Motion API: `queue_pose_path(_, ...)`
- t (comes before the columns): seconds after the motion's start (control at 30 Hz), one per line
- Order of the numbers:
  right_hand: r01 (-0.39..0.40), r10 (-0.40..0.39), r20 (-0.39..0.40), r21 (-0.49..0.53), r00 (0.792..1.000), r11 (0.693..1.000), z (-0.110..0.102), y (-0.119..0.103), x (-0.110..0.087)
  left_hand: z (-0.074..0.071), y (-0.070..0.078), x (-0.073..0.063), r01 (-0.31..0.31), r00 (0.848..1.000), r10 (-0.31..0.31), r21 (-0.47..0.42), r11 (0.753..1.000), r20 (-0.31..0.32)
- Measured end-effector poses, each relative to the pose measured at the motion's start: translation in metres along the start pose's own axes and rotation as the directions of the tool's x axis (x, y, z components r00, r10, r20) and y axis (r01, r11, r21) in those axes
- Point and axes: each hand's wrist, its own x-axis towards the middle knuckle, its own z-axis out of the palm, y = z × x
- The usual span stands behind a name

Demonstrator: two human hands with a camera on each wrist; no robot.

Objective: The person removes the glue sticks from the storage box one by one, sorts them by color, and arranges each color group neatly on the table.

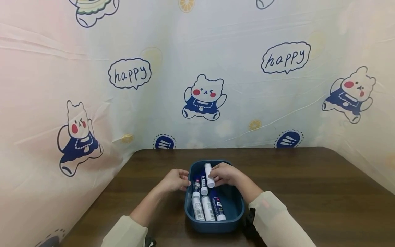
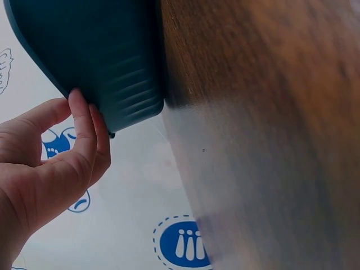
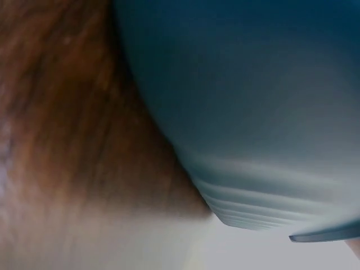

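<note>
A blue plastic bin stands on the table and holds several stick-shaped tubes that look like glue sticks. My right hand reaches over the far right part of the bin and pinches a white glue stick. My left hand holds the bin's left rim with its fingertips; the left wrist view has this hand at the bin's edge. In the bin lie white glue sticks and dark blue ones with white ends. The right wrist view is filled mostly by the bin's outer wall.
The dark brown wooden table stretches out on both sides of the bin. Behind it hangs a pale curtain printed with cartoon bears and the word "happy".
</note>
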Motion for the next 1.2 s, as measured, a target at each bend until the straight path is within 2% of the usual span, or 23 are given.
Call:
queue_pose_path(0.13,0.025,-0.027,0.026,0.054,0.999,0.998,-0.004,-0.002,-0.001,0.0,0.001,0.001,0.005,1.0,-0.005,0.004,1.0,0.0)
queue_pose_path(0.33,0.095,-0.1,0.072,0.078,0.992,0.992,-0.009,-0.007,-0.007,-0.001,0.002,-0.001,0.015,1.0,-0.015,0.022,1.0,0.001)
queue_pose_path(0.77,0.106,-0.107,0.01,0.102,0.994,0.989,-0.023,-0.01,-0.014,-0.001,0.003,-0.003,0.003,1.0,-0.004,0.032,0.999,0.008)
queue_pose_path(1.2,0.123,-0.118,-0.05,0.132,0.992,0.984,-0.05,-0.007,-0.025,-0.002,0.0,-0.002,-0.004,1.0,0.003,0.014,1.0,0.019)
